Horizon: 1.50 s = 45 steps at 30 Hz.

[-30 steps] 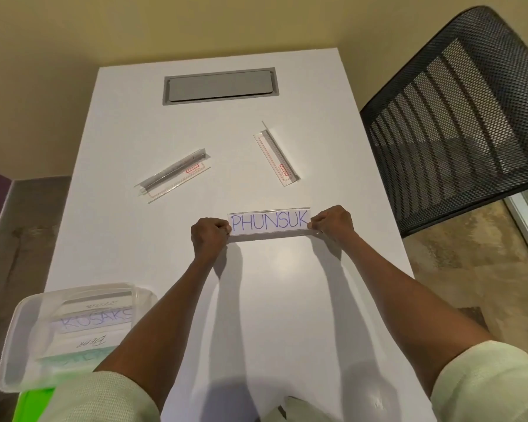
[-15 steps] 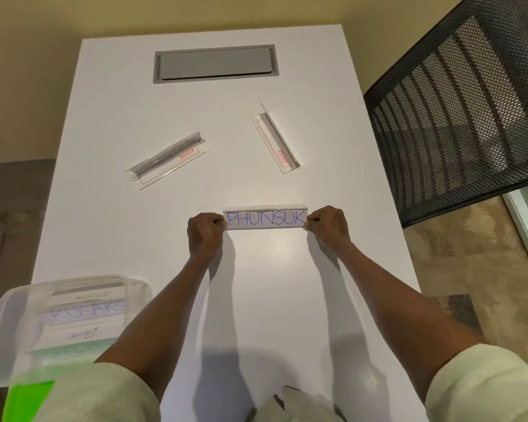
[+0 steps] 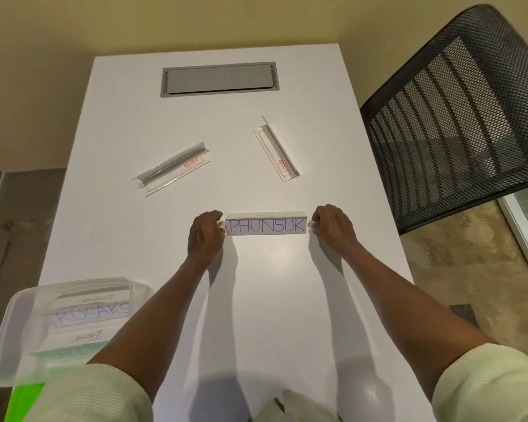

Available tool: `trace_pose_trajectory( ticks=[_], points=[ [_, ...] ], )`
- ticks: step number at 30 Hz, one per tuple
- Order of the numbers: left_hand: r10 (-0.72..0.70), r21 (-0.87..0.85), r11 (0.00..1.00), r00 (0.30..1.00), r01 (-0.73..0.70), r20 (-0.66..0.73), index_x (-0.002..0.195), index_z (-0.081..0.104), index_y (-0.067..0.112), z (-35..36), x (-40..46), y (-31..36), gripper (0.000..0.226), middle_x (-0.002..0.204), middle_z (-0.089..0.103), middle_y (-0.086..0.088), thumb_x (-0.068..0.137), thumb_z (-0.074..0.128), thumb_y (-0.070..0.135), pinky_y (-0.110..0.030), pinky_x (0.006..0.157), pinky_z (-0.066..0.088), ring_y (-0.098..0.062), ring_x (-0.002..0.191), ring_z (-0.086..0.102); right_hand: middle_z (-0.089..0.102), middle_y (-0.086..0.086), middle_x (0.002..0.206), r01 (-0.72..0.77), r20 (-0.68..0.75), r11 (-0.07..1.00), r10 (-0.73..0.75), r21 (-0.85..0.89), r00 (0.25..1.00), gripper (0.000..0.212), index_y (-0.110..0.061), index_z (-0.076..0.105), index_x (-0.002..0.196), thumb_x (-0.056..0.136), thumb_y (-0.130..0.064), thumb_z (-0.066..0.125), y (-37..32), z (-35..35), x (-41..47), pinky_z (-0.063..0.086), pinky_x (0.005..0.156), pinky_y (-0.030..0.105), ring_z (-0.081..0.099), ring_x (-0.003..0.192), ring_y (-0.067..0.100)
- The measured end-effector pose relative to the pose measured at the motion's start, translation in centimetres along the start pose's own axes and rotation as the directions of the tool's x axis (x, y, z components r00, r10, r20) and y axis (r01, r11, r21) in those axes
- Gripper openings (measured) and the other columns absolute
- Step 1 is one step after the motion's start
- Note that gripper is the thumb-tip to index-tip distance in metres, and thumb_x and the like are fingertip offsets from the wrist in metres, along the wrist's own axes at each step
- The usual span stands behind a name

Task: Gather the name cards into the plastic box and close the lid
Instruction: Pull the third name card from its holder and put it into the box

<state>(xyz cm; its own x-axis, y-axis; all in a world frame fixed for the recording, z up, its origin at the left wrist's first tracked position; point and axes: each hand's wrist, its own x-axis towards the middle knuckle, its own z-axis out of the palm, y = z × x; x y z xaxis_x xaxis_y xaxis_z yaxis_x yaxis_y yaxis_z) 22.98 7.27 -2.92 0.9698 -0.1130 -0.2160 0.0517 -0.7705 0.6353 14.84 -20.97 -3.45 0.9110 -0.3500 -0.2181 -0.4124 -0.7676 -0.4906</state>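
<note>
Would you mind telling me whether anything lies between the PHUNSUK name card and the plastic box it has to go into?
Nothing visible does. The PHUNSUK name card is flanked by the left hand and right hand; the white table toward the plastic box is crossed only by the person's own left forearm. The two empty card holders lie farther away.

This looks like an office or meeting room. A long white table (image 3: 256, 300) fills the middle of the frame, and a grey cable hatch (image 3: 219, 79) is set flush into its top near the upper centre, the kind fitted to conference desks. At the upper right stands a black mesh-backed office chair (image 3: 457, 117). Desk name cards add to it: one reading PHUNSUK (image 3: 265, 225) stands at mid-frame, and two clear acrylic card holders (image 3: 172, 166) lie above it. Plain beige walls (image 3: 73, 25) close the top of the frame.
</note>
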Motion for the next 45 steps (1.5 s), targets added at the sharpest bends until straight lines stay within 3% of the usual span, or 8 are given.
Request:
trace_pose_trajectory(
  ticks=[5,9,14,20,25,32,37,45],
  points=[
    [0.296,0.338,0.877,0.938,-0.342,0.179,0.134,0.054,0.004,-1.2,0.5,-0.7,0.05,0.127,0.063,-0.016,0.084,0.063,0.001,-0.043,0.089,0.048,-0.035,0.112,0.054,0.063,0.006,0.109,0.223,0.099,0.945,-0.205,-0.237,0.974,0.041,-0.01,0.058,0.117,0.077,-0.009,0.071,0.4,-1.0,1.5,0.043,0.071,0.031,0.053,0.103,0.027],
    [0.232,0.349,0.887,0.945,-0.303,0.231,0.136,0.054,0.013,-1.6,1.3,-0.2,0.05,0.121,0.063,-0.019,0.087,0.064,0.007,-0.042,0.092,0.048,-0.035,0.114,0.055,0.059,0.01,0.127,0.343,0.217,0.881,-0.284,-0.325,0.934,0.056,-0.006,0.052,0.132,0.081,-0.019,0.072,0.4,-1.1,2.2,0.047,0.082,0.041,0.05,0.112,0.031],
    [0.25,0.388,0.851,0.923,-0.354,0.293,0.137,0.054,0.017,-1.7,2.3,-0.4,0.052,0.119,0.059,-0.019,0.087,0.067,0.015,-0.041,0.093,0.045,-0.036,0.113,0.056,0.067,0.009,0.107,0.333,0.223,0.878,-0.268,-0.344,0.937,0.038,-0.007,0.062,0.115,0.078,-0.015,0.068,-0.4,-0.9,2.7,0.049,0.078,0.038,0.054,0.103,0.03],
    [0.245,0.405,0.842,0.921,-0.358,0.304,0.131,0.06,0.019,-1.4,3.3,0.0,0.042,0.113,0.061,-0.019,0.09,0.064,0.018,-0.041,0.09,0.047,-0.035,0.108,0.058,0.067,0.011,0.113,0.338,0.223,0.91,-0.287,-0.241,0.932,0.044,-0.012,0.061,0.126,0.082,-0.012,0.066,-0.4,-0.5,2.5,0.044,0.082,0.034,0.055,0.105,0.031],
    [0.259,0.427,0.82,0.913,-0.381,0.317,0.135,0.056,0.017,-1.4,3.4,0.0,0.041,0.118,0.06,-0.018,0.094,0.057,0.019,-0.04,0.093,0.044,-0.033,0.112,0.057,0.069,0.008,0.094,0.311,0.226,0.909,-0.253,-0.278,0.941,0.029,-0.01,0.066,0.105,0.077,-0.016,0.064,-0.5,-0.3,2.8,0.05,0.074,0.036,0.055,0.092,0.029],
    [0.246,0.409,0.838,0.919,-0.361,0.308,0.132,0.059,0.013,-1.2,3.3,0.4,0.038,0.118,0.062,-0.018,0.094,0.054,0.012,-0.039,0.095,0.043,-0.032,0.115,0.056,0.067,0.012,0.095,0.289,0.243,0.93,-0.233,-0.227,0.942,0.036,-0.014,0.065,0.115,0.079,-0.018,0.068,-0.4,0.0,3.0,0.048,0.077,0.033,0.056,0.098,0.031],
    [0.234,0.396,0.85,0.922,-0.348,0.309,0.13,0.061,0.012,-1.2,3.4,0.4,0.036,0.12,0.063,-0.017,0.095,0.051,0.009,-0.038,0.098,0.041,-0.029,0.117,0.056,0.067,0.013,0.114,0.311,0.244,0.92,-0.253,-0.239,0.936,0.044,-0.013,0.06,0.129,0.085,-0.016,0.066,0.0,0.4,3.2,0.042,0.083,0.032,0.056,0.104,0.031],
    [0.201,0.398,0.854,0.917,-0.336,0.344,0.129,0.062,0.014,-1.7,3.4,0.8,0.036,0.124,0.066,-0.01,0.095,0.05,0.011,-0.034,0.097,0.041,-0.027,0.119,0.054,0.065,0.004,0.124,0.287,0.283,0.919,-0.209,-0.271,0.936,0.042,-0.017,0.064,0.125,0.083,-0.022,0.066,-0.7,-0.2,3.3,0.043,0.092,0.031,0.055,0.115,0.028]
  ],
)
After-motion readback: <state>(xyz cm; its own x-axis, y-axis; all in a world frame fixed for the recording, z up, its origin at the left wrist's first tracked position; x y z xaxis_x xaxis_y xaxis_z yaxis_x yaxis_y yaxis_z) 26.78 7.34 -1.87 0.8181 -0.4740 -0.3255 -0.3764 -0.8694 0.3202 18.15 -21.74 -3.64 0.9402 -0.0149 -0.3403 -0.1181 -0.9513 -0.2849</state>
